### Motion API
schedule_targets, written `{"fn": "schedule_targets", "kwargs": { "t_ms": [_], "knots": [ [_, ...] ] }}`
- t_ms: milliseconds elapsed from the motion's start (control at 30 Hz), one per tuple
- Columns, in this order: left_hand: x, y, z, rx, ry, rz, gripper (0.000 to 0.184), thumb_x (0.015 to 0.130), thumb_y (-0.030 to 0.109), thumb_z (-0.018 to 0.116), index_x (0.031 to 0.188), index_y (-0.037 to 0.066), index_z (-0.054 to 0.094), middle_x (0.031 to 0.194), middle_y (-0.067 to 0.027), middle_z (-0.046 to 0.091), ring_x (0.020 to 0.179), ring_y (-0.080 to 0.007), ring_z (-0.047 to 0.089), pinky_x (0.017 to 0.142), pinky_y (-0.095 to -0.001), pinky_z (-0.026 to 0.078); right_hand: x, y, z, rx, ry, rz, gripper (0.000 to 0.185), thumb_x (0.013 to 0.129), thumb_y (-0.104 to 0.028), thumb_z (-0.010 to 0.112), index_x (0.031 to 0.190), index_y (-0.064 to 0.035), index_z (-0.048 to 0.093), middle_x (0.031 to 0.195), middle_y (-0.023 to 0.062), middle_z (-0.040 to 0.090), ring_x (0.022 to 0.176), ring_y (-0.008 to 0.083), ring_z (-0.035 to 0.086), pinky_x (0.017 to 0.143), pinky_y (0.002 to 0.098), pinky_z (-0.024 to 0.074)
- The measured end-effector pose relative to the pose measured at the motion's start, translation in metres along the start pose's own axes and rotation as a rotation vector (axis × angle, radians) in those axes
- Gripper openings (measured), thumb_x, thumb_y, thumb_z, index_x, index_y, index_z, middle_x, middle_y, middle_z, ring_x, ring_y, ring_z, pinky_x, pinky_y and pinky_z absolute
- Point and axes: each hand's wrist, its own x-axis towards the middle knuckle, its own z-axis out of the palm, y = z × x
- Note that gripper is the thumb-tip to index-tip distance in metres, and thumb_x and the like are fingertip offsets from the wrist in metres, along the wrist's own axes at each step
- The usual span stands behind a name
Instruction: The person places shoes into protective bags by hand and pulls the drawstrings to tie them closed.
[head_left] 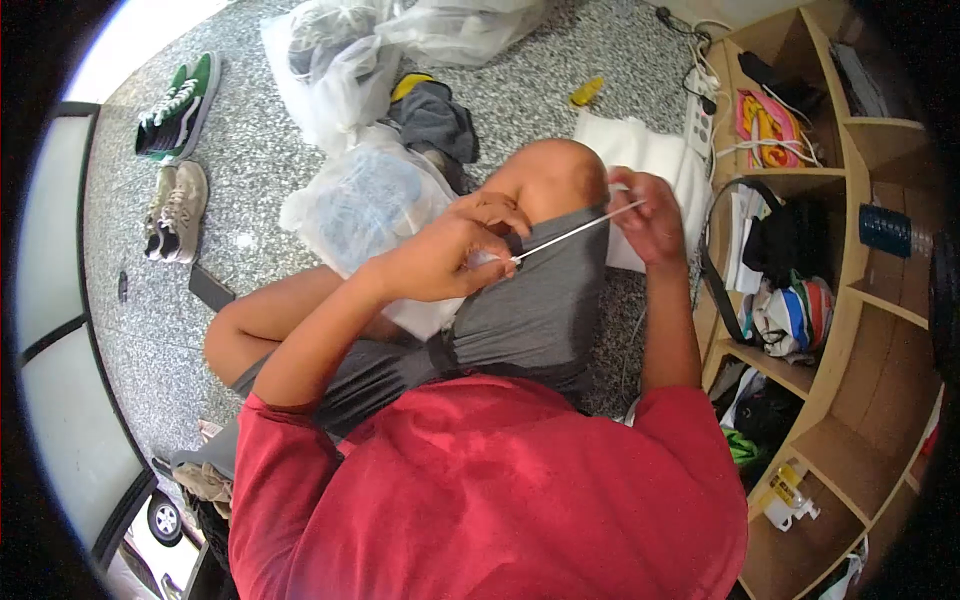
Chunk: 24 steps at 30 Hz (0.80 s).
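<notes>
The left hand [436, 254] pinches a white strand [575, 233]; the right hand [655, 218] grips its right end. Keeping it straight calls for steady tension.

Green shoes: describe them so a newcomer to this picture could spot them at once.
On the speckled floor, look to the far left, near the pale panels. The green shoes have white laces. They lie beyond the beige shoes, and only they are green.
</notes>
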Motion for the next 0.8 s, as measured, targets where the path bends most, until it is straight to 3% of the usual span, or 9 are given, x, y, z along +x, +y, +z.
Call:
{"fn": "schedule_targets", "kwargs": {
  "t_ms": [67, 200, 333, 433, 533, 567, 700, 767, 800],
  "knots": [
    [-0.009, 0.01, -0.009, 0.182, 0.072, -0.006, 0.007, 0.086, 0.011, 0.073, 0.087, 0.005, 0.077, 0.136, -0.0109, 0.061, 0.138, -0.0372, 0.046, 0.114, -0.0514, 0.035, -0.004, -0.012, -0.013, 0.416, 0.03, -0.106, 0.024, 0.106, -0.029, 0.055, 0.092, -0.0095, 0.055, 0.09, 0.0058, 0.059, 0.069, 0.0139, 0.057, 0.064, 0.0323, 0.049],
    [-0.034, 0.031, -0.016, 0.322, 0.066, -0.129, 0.015, 0.088, 0.018, 0.072, 0.091, 0.006, 0.08, 0.148, -0.0086, 0.054, 0.148, -0.0408, 0.031, 0.116, -0.0555, 0.032, 0.011, -0.029, 0.004, 0.478, 0.001, -0.335, 0.026, 0.113, -0.022, 0.042, 0.091, -0.009, 0.047, 0.079, 0.0011, 0.047, 0.071, 0.0151, 0.054, 0.078, 0.0369, 0.054],
    [-0.043, 0.064, -0.008, 0.726, 0.302, -0.032, 0.035, 0.086, 0.027, 0.072, 0.117, 0.009, 0.072, 0.143, -0.0084, 0.057, 0.128, -0.0345, 0.053, 0.111, -0.0551, 0.037, 0.034, -0.024, 0.068, 0.455, -0.173, -0.249, 0.027, 0.111, -0.024, 0.048, 0.088, -0.009, 0.049, 0.079, 0.0017, 0.049, 0.071, 0.0155, 0.055, 0.078, 0.036, 0.0546],
    [-0.033, 0.123, -0.023, 1.312, 0.077, 0.282, 0.038, 0.091, 0.031, 0.06, 0.122, 0.01, 0.068, 0.127, -0.0092, 0.061, 0.1, -0.0236, 0.061, 0.091, -0.0466, 0.046, 0.066, -0.038, 0.154, 0.265, -0.479, -0.216, 0.027, 0.109, -0.026, 0.052, 0.087, -0.0103, 0.049, 0.079, 0.0007, 0.05, 0.069, 0.0147, 0.055, 0.078, 0.0364, 0.0538],
    [-0.029, 0.146, -0.036, 1.655, 0.221, -0.123, 0.028, 0.091, 0.03, 0.058, 0.104, 0.009, 0.071, 0.114, -0.0128, 0.064, 0.096, -0.0211, 0.061, 0.079, -0.0383, 0.045, 0.108, -0.031, 0.207, 0.073, -0.534, -0.173, 0.028, 0.107, -0.028, 0.057, 0.085, -0.0121, 0.049, 0.078, 0.001, 0.051, 0.07, 0.0156, 0.056, 0.081, 0.0365, 0.0536],
    [-0.024, 0.161, -0.047, 1.531, -0.253, -0.538, 0.023, 0.089, 0.021, 0.06, 0.102, 0.007, 0.072, 0.127, -0.013, 0.065, 0.095, -0.0192, 0.062, 0.081, -0.0367, 0.046, 0.13, -0.021, 0.212, 0.038, -0.398, -0.173, 0.032, 0.105, -0.03, 0.06, 0.081, -0.0106, 0.05, 0.077, 0.0028, 0.052, 0.074, 0.0186, 0.059, 0.083, 0.041, 0.0549],
    [-0.076, 0.131, -0.056, 1.191, -0.04, -0.501, 0.018, 0.089, 0.02, 0.06, 0.092, 0.005, 0.07, 0.122, -0.0171, 0.067, 0.086, -0.0265, 0.068, 0.074, -0.0433, 0.049, 0.127, 0.016, 0.198, -0.032, -0.277, -0.03, 0.037, 0.1, -0.033, 0.068, 0.076, -0.0087, 0.053, 0.078, 0.0053, 0.056, 0.078, 0.0217, 0.063, 0.087, 0.0456, 0.0558],
    [-0.102, 0.124, -0.049, 0.511, 0.204, -0.558, 0.022, 0.097, 0.02, 0.055, 0.092, 0.004, 0.069, 0.127, -0.0249, 0.066, 0.08, -0.034, 0.073, 0.065, -0.0453, 0.056, 0.091, 0.032, 0.195, -0.032, -0.33, 0.058, 0.036, 0.103, -0.032, 0.063, 0.076, -0.0094, 0.053, 0.078, 0.0052, 0.056, 0.077, 0.022, 0.062, 0.088, 0.044, 0.0548],
    [-0.118, 0.105, -0.035, 0.489, 0.202, -0.561, 0.022, 0.097, 0.02, 0.055, 0.092, 0.004, 0.069, 0.127, -0.0249, 0.066, 0.08, -0.034, 0.073, 0.065, -0.0453, 0.056, 0.067, 0.042, 0.193, -0.02, -0.386, 0.134, 0.037, 0.106, -0.032, 0.058, 0.076, -0.01, 0.054, 0.078, 0.0051, 0.055, 0.076, 0.0222, 0.061, 0.089, 0.0424, 0.0538]
  ]
}}
